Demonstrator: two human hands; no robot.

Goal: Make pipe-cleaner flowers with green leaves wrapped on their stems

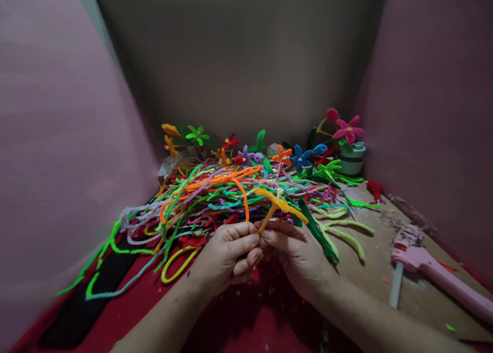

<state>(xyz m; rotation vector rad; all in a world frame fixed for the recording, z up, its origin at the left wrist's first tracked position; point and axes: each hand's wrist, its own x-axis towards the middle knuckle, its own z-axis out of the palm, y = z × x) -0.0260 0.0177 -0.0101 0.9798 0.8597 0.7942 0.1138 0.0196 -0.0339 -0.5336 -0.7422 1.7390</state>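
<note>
A yellow-orange pipe-cleaner flower (283,205) with a pale centre stands tilted between my hands, its stem pinched at the lower end. My left hand (234,248) has thumb and fingers closed on the stem from the left. From the other side my right hand (295,245) pinches the same stem, its fingertips meeting those of the left. Part of the stem is hidden by the fingers. Just behind lies a big heap of loose pipe cleaners (215,189) in many colours. Right of my right hand are dark green leaves (318,232) and a pale green pipe-cleaner piece (348,235).
A pink glue gun (414,253) with a glue stick lies on the brown board (373,276) at right. Finished flowers, such as a blue one (301,159), line the back. A small pot (352,160) holds a pink flower (349,130). A black strip (88,296) lies left.
</note>
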